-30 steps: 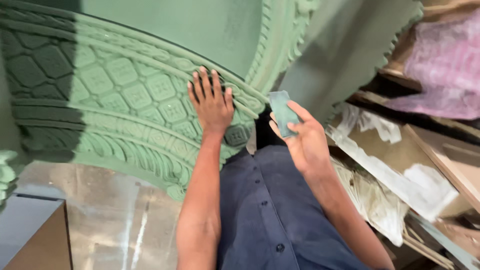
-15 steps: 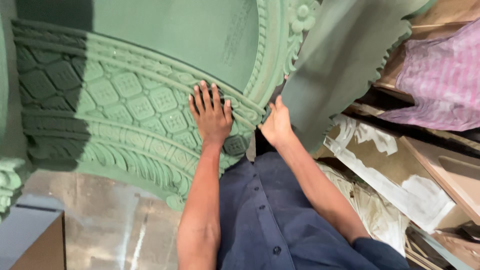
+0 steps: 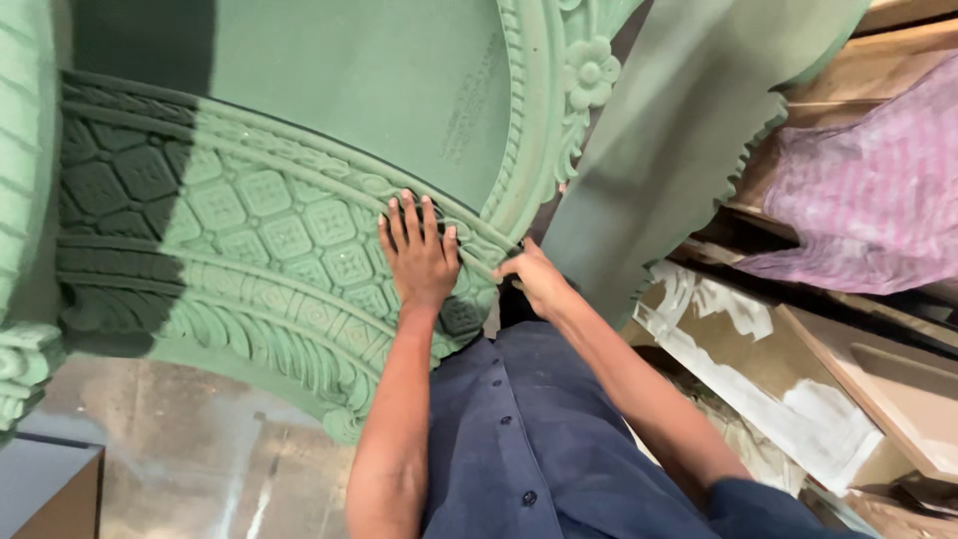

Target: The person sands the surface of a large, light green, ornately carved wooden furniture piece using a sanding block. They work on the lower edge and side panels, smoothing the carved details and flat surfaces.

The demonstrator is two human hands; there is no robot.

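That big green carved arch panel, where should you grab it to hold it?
Probably by the curved outer edge of the green carved arch panel, coming from the person's side, where the left hand lies flat on the lattice carving and the right hand sits at the rim. The carved face gives no handle; the edge gives fingers something to wrap.

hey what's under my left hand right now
Your left hand lies flat, fingers spread, on the green carved panel, over its band of diamond-shaped relief tiles. The tiles directly beneath the palm are covered, so their state cannot be seen.
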